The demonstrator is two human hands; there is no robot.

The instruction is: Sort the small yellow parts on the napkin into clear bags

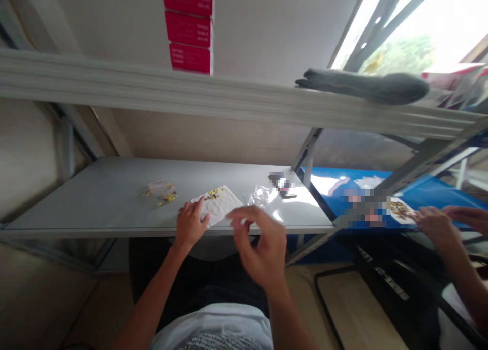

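While a clear plastic bag with yellow bits in it (166, 194) lies to the left of the grip, the left hand (189, 225) rests on the near-left edge of a crumpled white sheet (224, 206), thumb parted from fingers, pinching nothing visible. Light, flat pressure there would suit steadying it without jolting the small yellow pieces (215, 193) just beyond those fingertips. The right hand (265, 244) is raised at the sheet's right, thumb and forefinger curled close; whether anything sits between them, I cannot tell. Small, precise fingertip contact would disturb neighbouring pieces least, clear of the crinkled clear plastic (259, 195) beyond that hand.
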